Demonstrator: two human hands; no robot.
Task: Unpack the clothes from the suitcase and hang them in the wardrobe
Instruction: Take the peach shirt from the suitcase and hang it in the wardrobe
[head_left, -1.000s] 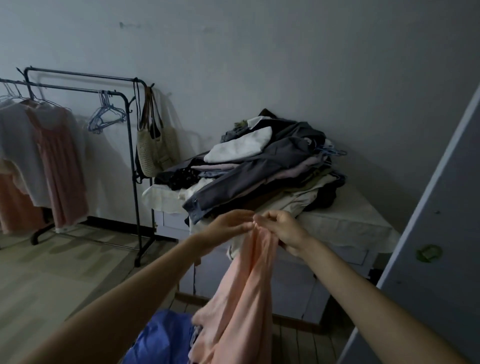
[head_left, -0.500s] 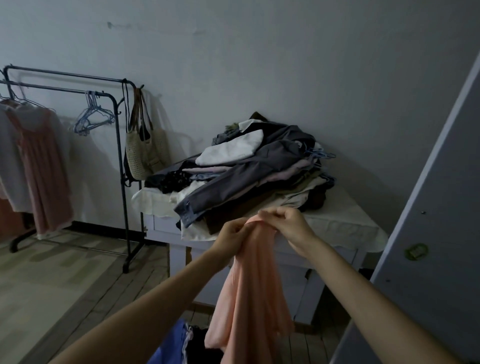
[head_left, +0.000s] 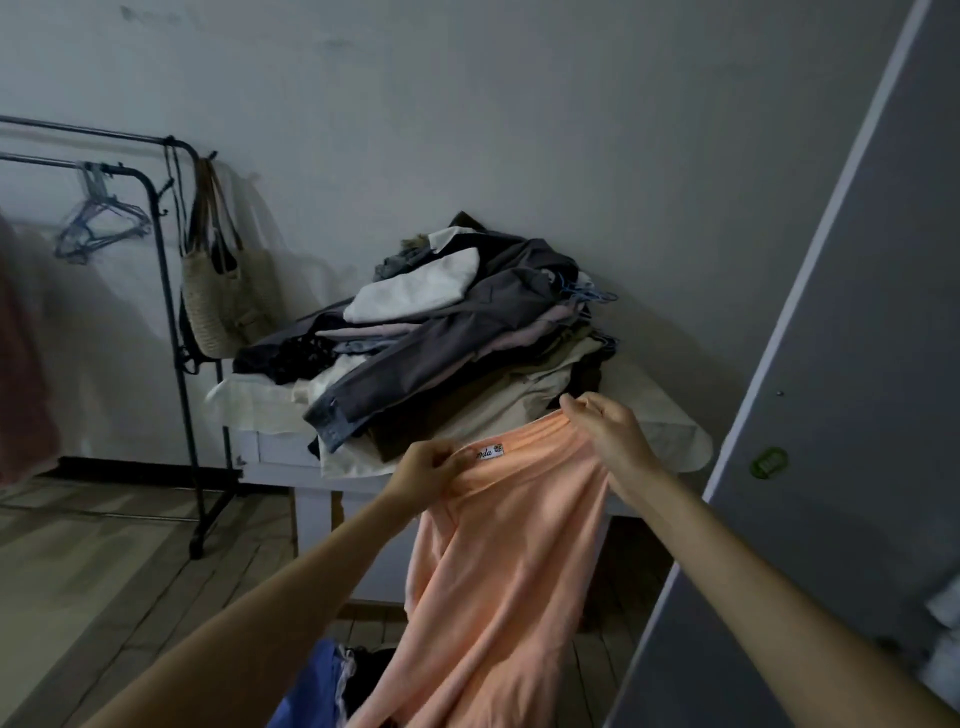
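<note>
Both hands up in front of the chest, holding one peach garment (head_left: 498, 571) spread by its top edge. Left hand (head_left: 426, 475) pinches the edge just left of the white sewn-in label (head_left: 489, 451); right hand (head_left: 605, 434) pinches the same edge further right and a little higher, so the band between them is pulled fairly flat. The rest of the cloth hangs straight down toward the bottom of view, where blue fabric (head_left: 311, 686) and something dark show — possibly the suitcase contents, but the case itself cannot be made out. Behind the garment: a white table (head_left: 291, 457) carrying a heaped clothes pile (head_left: 457, 332) with several hangers sticking out of its right side. Judged step: garment is out and being opened up for hanging; no hanger is in it yet. Empty hangers (head_left: 98, 223) sit on the black clothes rack (head_left: 171, 322) at left, beside a woven bag (head_left: 228, 296); a grey door panel (head_left: 831, 415) stands close at right, perhaps the wardrobe. Next move likely calls for freeing one hand to fetch a hanger while the other keeps the top edge — then feeding the hanger in without letting the cloth bunch.
</note>
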